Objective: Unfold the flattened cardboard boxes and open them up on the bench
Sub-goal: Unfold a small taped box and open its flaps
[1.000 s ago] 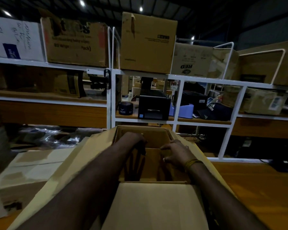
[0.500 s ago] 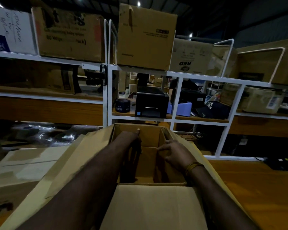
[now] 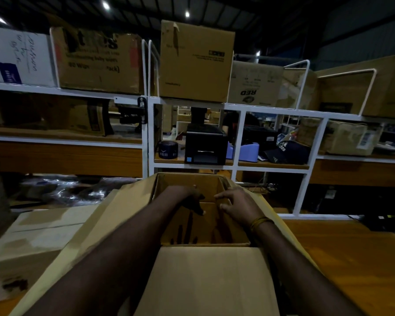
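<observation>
At the lower left of the frame a flattened cardboard box (image 3: 39, 238) lies on the bench (image 3: 351, 258), seemingly not yet opened; at centre the open box (image 3: 205, 281) already stands squared up with its flaps spread outward. The left hand (image 3: 192, 199) reaches inside with fingers loosely spread, gripping nothing; the right hand (image 3: 240, 204), fingers half curled, rests at the right inner wall, so this box looks nearly done.
</observation>
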